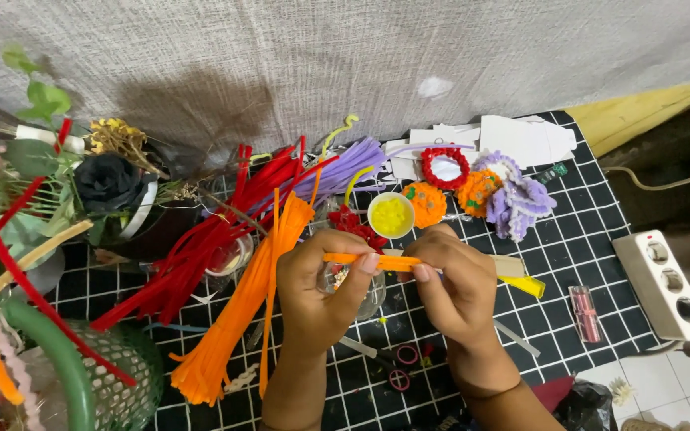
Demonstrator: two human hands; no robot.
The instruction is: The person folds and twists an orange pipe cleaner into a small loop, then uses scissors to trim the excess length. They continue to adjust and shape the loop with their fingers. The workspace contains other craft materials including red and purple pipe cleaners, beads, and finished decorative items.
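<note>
An orange pipe cleaner (377, 261) is held level above the middle of the tabletop (576, 247), the left hand (317, 291) pinching one end and the right hand (457, 283) pinching the other. This looks like the shaping step; a bend or twist would call for one hand to hold firm while the other turns. To the left lie bundles of orange pipe cleaners (237, 319) and red pipe cleaners (201, 251); beyond the hands sits a small cup of yellow beads (391, 215).
</note>
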